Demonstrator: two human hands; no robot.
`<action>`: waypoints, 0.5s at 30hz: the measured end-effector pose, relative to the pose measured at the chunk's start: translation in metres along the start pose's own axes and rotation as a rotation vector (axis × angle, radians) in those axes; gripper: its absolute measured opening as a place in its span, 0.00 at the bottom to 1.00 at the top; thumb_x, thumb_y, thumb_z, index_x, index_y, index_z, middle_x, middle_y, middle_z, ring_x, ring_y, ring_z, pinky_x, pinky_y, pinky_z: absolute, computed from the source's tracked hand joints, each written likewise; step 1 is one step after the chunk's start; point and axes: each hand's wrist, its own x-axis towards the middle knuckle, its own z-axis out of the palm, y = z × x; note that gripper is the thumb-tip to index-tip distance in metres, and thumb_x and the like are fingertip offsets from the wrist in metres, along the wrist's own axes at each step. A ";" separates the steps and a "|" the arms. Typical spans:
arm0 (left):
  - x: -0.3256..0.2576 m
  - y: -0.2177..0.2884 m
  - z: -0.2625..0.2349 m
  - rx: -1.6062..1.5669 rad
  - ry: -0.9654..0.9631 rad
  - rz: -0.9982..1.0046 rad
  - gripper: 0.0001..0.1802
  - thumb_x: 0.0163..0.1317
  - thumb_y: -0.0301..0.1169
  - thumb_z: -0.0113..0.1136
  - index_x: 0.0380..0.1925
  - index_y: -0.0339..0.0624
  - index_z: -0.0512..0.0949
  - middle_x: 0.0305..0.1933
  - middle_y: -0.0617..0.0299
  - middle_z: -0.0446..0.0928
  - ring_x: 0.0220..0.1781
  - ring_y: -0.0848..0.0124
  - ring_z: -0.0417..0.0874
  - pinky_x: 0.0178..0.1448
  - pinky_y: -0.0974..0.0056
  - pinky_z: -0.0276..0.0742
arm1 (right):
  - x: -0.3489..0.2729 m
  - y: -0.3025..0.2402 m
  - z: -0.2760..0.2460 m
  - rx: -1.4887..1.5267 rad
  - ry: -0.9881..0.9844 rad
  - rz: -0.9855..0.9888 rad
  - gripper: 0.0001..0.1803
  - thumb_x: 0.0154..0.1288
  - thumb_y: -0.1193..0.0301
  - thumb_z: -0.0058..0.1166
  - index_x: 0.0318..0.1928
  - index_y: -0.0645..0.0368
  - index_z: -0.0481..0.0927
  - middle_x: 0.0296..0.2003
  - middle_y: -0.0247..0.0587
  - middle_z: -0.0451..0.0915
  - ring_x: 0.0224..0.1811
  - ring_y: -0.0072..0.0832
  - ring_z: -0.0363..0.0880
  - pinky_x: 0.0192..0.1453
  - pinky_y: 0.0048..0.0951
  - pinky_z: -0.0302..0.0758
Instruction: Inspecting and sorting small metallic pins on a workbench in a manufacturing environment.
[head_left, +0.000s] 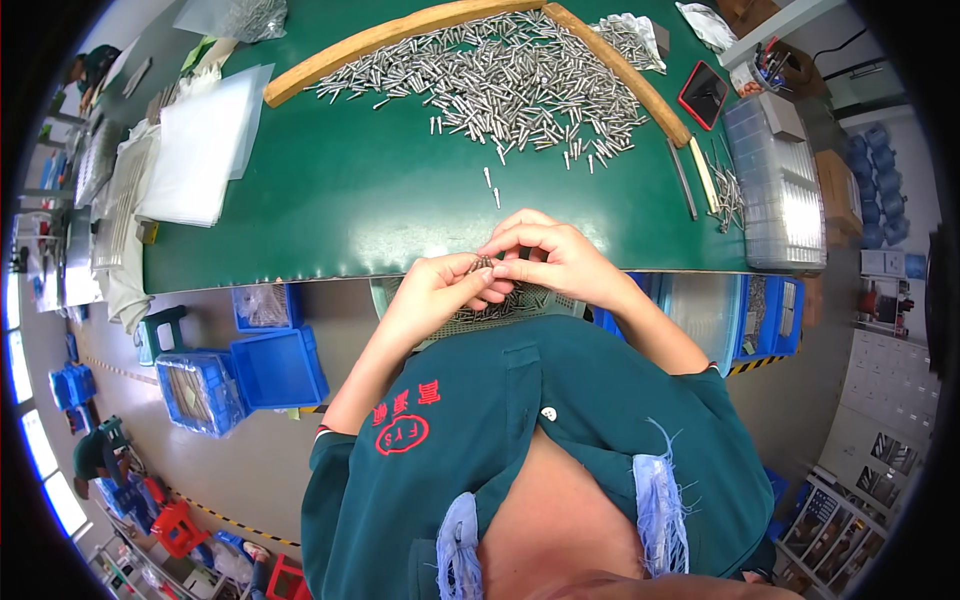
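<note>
A green desk point(340, 190) carries a broad heap of small silver metal pins point(510, 75) fenced by curved wooden strips point(400, 35), with stacked clear plastic sheets point(195, 150) at its left end and blue bins point(280, 365) on the floor below. At the desk's near edge, both hands meet above a tray on the lap. The left hand point(440, 290) and right hand point(555, 255), fingers curled inward and fingertips touching, share a narrow grip on a small bunch of thin metal pins point(487, 266), barely visible between them.
</note>
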 end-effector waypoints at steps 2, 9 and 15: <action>0.000 0.004 0.000 -0.113 -0.045 -0.088 0.15 0.70 0.33 0.50 0.47 0.33 0.79 0.40 0.53 0.83 0.40 0.70 0.85 0.44 0.69 0.80 | 0.000 -0.002 -0.001 0.002 -0.006 0.004 0.12 0.63 0.74 0.58 0.47 0.59 0.82 0.42 0.34 0.76 0.42 0.21 0.75 0.43 0.22 0.72; -0.001 0.004 -0.002 -0.159 -0.070 -0.091 0.17 0.70 0.35 0.50 0.47 0.32 0.78 0.41 0.51 0.83 0.40 0.69 0.85 0.44 0.69 0.81 | 0.003 -0.005 -0.004 -0.016 0.005 0.023 0.10 0.63 0.74 0.57 0.45 0.61 0.82 0.41 0.36 0.78 0.42 0.22 0.76 0.45 0.24 0.73; 0.001 0.003 0.000 -0.135 -0.038 -0.105 0.16 0.70 0.33 0.51 0.47 0.32 0.78 0.41 0.54 0.83 0.41 0.72 0.84 0.45 0.70 0.80 | 0.005 -0.001 -0.006 0.021 0.052 0.000 0.08 0.65 0.74 0.56 0.42 0.62 0.82 0.41 0.37 0.78 0.42 0.23 0.78 0.48 0.26 0.74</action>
